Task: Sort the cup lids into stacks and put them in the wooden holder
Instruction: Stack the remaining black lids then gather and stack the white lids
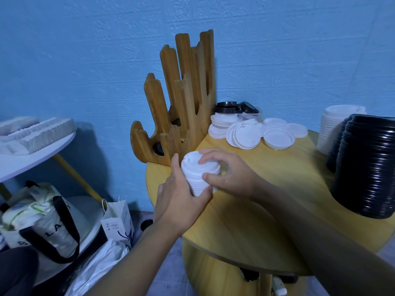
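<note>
White lid stack (pixel 197 171) between both hands

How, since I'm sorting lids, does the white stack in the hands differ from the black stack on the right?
Colour: the white stack is white, the black stack black. Support: the left hand and right hand grip the white stack; the black stack stands untouched on the table. Count: the black stack shows many more lids. Both are nested lids outside the wooden holder.
</note>
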